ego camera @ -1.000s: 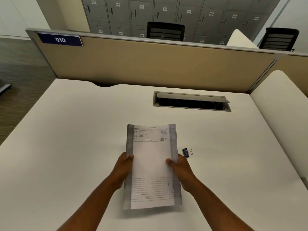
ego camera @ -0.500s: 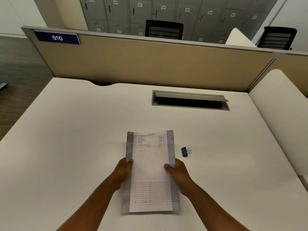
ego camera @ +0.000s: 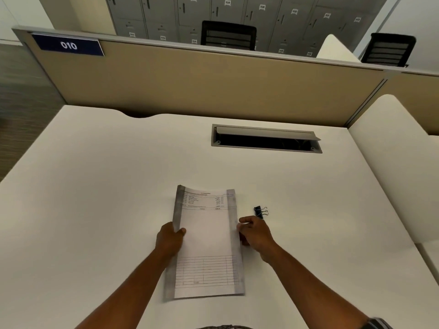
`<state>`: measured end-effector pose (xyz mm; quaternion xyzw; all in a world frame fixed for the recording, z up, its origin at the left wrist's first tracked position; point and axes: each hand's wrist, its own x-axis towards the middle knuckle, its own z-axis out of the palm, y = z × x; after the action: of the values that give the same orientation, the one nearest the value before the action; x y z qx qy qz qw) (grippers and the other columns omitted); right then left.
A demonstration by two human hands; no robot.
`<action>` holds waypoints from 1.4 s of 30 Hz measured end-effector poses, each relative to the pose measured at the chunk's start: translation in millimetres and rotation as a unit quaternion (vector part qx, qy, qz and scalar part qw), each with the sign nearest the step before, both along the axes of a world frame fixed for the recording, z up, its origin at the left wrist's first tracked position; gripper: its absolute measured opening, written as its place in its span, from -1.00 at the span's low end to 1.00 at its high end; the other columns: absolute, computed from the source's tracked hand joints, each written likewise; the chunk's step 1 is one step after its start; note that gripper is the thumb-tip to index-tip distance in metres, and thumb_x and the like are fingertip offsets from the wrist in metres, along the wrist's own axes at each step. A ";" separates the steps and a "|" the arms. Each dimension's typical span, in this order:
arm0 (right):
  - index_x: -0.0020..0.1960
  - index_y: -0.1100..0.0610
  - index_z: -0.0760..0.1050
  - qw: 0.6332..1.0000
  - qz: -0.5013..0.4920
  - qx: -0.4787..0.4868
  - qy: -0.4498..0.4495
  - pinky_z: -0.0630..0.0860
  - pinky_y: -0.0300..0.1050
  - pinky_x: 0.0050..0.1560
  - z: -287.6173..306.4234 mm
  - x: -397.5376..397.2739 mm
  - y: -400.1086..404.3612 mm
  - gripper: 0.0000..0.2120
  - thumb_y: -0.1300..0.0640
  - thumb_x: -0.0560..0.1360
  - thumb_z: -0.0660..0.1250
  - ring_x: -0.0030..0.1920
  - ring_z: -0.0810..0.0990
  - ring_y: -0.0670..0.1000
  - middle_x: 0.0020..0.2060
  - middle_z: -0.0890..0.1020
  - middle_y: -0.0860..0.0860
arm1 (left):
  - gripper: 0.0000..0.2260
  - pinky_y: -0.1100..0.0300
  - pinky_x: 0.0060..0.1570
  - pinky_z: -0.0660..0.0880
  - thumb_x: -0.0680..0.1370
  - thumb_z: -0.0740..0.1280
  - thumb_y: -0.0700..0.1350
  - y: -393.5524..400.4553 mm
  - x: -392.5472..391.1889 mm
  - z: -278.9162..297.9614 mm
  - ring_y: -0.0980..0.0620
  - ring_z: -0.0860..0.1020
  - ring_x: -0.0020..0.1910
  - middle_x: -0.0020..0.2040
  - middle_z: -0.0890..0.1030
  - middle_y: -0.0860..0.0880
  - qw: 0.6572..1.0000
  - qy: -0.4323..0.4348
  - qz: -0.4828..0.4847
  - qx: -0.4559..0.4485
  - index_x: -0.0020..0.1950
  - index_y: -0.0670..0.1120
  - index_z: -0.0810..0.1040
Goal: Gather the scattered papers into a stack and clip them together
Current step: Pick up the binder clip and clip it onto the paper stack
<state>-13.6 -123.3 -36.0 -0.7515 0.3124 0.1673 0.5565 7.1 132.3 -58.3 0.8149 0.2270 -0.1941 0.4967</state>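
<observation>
The papers (ego camera: pixel 206 243) are gripped at their left edge by the left hand (ego camera: pixel 169 241); the right hand (ego camera: pixel 255 232) is held loosely curled, holding nothing, between them and the clip (ego camera: pixel 259 211)

A: Light is even, soft, indoor; it looks to come from overhead. The white desk (ego camera: pixel 95 210) reads slightly warm and dull, no hot spots.

B: Shadows?

A: Faint ones only. A thin soft shadow under the near edge of the paper stack (ego camera: pixel 206 243) at 6 o'clock, and a dark gap in the cable hatch (ego camera: pixel 266 138) toward 1 o'clock.

B: Sharpness?

A: Soft overall. The right hand (ego camera: pixel 255 232) is motion-blurred; print on the sheet is unreadable. The lockers (ego camera: pixel 237 17) at 12 o'clock are hazy.

B: Distortion?

A: Wide-angle bowing: the partition (ego camera: pixel 190 84) curves and the desk edges splay toward 9 and 3 o'clock.
</observation>
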 end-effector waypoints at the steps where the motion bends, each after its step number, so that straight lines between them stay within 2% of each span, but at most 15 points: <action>1: 0.10 0.06 0.58 1.000 -0.008 -0.017 -0.009 0.69 0.00 -0.07 2.8 1.0 -4.8 -0.85 0.15 0.53 0.43 -0.15 0.73 0.02 -0.11 0.73 0.04 | -0.82 0.04 -0.01 0.56 0.59 0.33 -0.10 -0.6 1.3 -0.7 -0.14 0.60 -0.01 0.01 0.63 -0.11 1.000 -0.001 0.003 0.007 0.14 -0.16 0.53; 3: 0.05 0.01 0.60 0.990 -0.002 -0.127 -0.062 0.66 -0.05 -0.08 7.9 1.9 -13.3 -0.87 0.15 0.52 0.41 -0.15 0.71 -0.03 -0.15 0.72 -0.06 | -0.82 0.07 -0.04 0.53 0.59 0.34 -0.12 -0.1 2.9 -3.0 -0.13 0.59 -0.02 0.00 0.62 -0.12 1.000 -0.005 0.010 0.009 0.14 -0.18 0.53; 5: 0.03 -0.04 0.59 0.964 -0.021 -0.233 -0.130 0.57 -0.13 -0.11 11.5 1.8 -21.2 -0.90 0.12 0.53 0.41 -0.14 0.67 -0.07 -0.16 0.67 -0.15 | -0.82 0.07 -0.04 0.53 0.58 0.34 -0.14 -0.5 3.1 -5.9 -0.13 0.59 -0.03 0.00 0.63 -0.13 1.000 -0.010 0.013 -0.003 0.14 -0.18 0.54; 7: 0.09 -0.05 0.56 0.943 -0.069 -0.280 -0.167 0.49 -0.13 -0.13 16.3 4.2 -26.7 -0.85 0.07 0.54 0.41 -0.14 0.64 -0.05 -0.17 0.65 -0.16 | -0.82 0.05 -0.02 0.55 0.58 0.34 -0.15 -0.6 3.0 -7.5 -0.14 0.60 -0.03 -0.01 0.64 -0.13 1.000 -0.012 0.012 -0.013 0.15 -0.18 0.55; 9: 0.20 -0.02 0.53 0.937 -0.084 -0.299 -0.161 0.44 -0.12 -0.09 16.8 9.7 -33.5 -0.75 0.04 0.53 0.42 -0.11 0.60 -0.03 -0.08 0.63 -0.12 | -0.82 0.06 -0.04 0.54 0.59 0.33 -0.15 -0.2 3.7 -8.3 -0.13 0.60 -0.04 -0.02 0.64 -0.12 1.000 -0.010 0.013 -0.016 0.15 -0.18 0.55; 12: 0.25 0.05 0.55 0.945 -0.052 -0.310 -0.086 0.46 -0.08 0.01 8.5 19.5 -45.7 -0.68 -0.05 0.55 0.39 0.02 0.59 0.03 0.09 0.59 0.00 | -0.82 0.05 -0.05 0.55 0.59 0.33 -0.15 0.9 5.0 -9.8 -0.12 0.61 -0.06 -0.03 0.64 -0.12 1.000 -0.009 0.012 -0.019 0.15 -0.17 0.55; 14: 0.16 0.07 0.61 0.952 -0.050 -0.300 -0.039 0.51 -0.05 0.05 2.3 24.7 -52.9 -0.72 -0.08 0.56 0.37 0.09 0.62 0.08 0.08 0.65 0.01 | -0.83 0.03 -0.04 0.57 0.59 0.32 -0.14 2.0 5.4 -11.8 -0.11 0.61 -0.06 -0.03 0.64 -0.11 1.000 -0.005 0.007 -0.025 0.16 -0.16 0.55; 16: 0.01 0.06 0.64 0.958 -0.066 -0.280 -0.025 0.52 -0.07 -0.03 0.5 27.0 -56.0 -0.80 -0.05 0.57 0.36 0.04 0.64 0.10 -0.04 0.68 -0.01 | -0.81 -0.01 0.00 0.58 0.59 0.32 -0.13 3.6 6.3 -13.7 -0.11 0.62 -0.05 -0.01 0.65 -0.11 1.000 -0.001 0.001 -0.031 0.17 -0.15 0.55; 18: -0.09 0.08 0.62 0.961 -0.070 -0.268 -0.025 0.51 -0.09 -0.09 0.3 28.2 -56.2 -0.82 -0.02 0.57 0.36 -0.02 0.65 0.10 -0.15 0.66 -0.03 | -0.80 -0.06 0.03 0.59 0.59 0.32 -0.12 4.7 6.7 -15.7 -0.11 0.62 -0.05 -0.01 0.65 -0.11 1.000 0.001 -0.001 -0.031 0.18 -0.15 0.55; 22: -0.16 0.08 0.61 0.968 -0.088 -0.230 -0.054 0.52 -0.09 -0.12 1.0 29.3 -54.3 -0.80 -0.02 0.54 0.40 -0.10 0.65 0.07 -0.22 0.67 -0.05 | -0.80 -0.06 0.02 0.60 0.59 0.32 -0.12 5.9 6.0 -16.6 -0.11 0.63 -0.06 -0.02 0.65 -0.12 1.000 0.001 -0.005 -0.030 0.17 -0.16 0.54; 26: -0.18 0.14 0.64 0.984 -0.147 -0.044 -0.090 0.63 0.02 -0.08 5.2 31.5 -55.1 -0.80 0.02 0.52 0.48 -0.24 0.63 0.06 -0.24 0.70 0.06 | -0.78 -0.06 0.04 0.60 0.59 0.32 -0.11 6.5 4.9 -16.1 -0.11 0.63 -0.03 0.01 0.65 -0.11 0.999 -0.001 -0.009 -0.038 0.20 -0.15 0.54; 29: -0.10 0.29 0.64 0.972 -0.177 0.123 -0.092 0.68 -0.01 0.03 15.3 32.9 -51.0 -0.88 0.22 0.52 0.49 -0.08 0.71 0.13 -0.08 0.73 0.15 | -0.79 0.00 -0.02 0.60 0.60 0.31 -0.11 6.4 2.9 -14.3 -0.09 0.63 -0.04 0.00 0.65 -0.10 0.999 -0.003 -0.012 -0.042 0.20 -0.15 0.54; 32: -0.01 0.35 0.63 0.959 -0.168 0.207 -0.098 0.68 -0.03 0.04 27.3 35.8 -42.6 -0.85 0.26 0.52 0.48 0.00 0.73 0.16 -0.02 0.73 0.20 | -0.78 -0.05 0.03 0.60 0.59 0.32 -0.11 7.4 3.2 -13.4 -0.09 0.64 -0.03 0.02 0.66 -0.08 0.998 -0.006 -0.021 -0.051 0.21 -0.14 0.54; 37: 0.16 0.26 0.56 0.959 -0.147 0.217 -0.107 0.66 0.03 0.11 36.4 41.5 -28.3 -0.72 0.35 0.47 0.50 -0.03 0.72 0.15 0.01 0.72 0.24 | -0.80 -0.05 0.06 0.60 0.60 0.30 -0.12 7.9 -2.5 -9.9 -0.06 0.64 -0.02 0.02 0.66 -0.06 0.997 -0.017 -0.020 -0.066 0.21 -0.11 0.55; 42: 0.20 0.20 0.54 0.980 -0.071 0.130 -0.136 0.67 0.01 0.06 46.5 51.5 -20.9 -0.64 0.33 0.45 0.53 -0.03 0.71 0.12 -0.04 0.73 0.21 | -0.81 -0.02 0.03 0.61 0.61 0.30 -0.12 3.9 -8.0 -5.9 -0.06 0.64 -0.03 0.01 0.66 -0.06 0.996 -0.030 -0.018 -0.080 0.20 -0.10 0.54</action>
<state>37.8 -144.2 10.5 -0.6646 0.2619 0.0626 0.6971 -0.9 136.1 -64.3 0.7819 0.1812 -0.1964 0.5632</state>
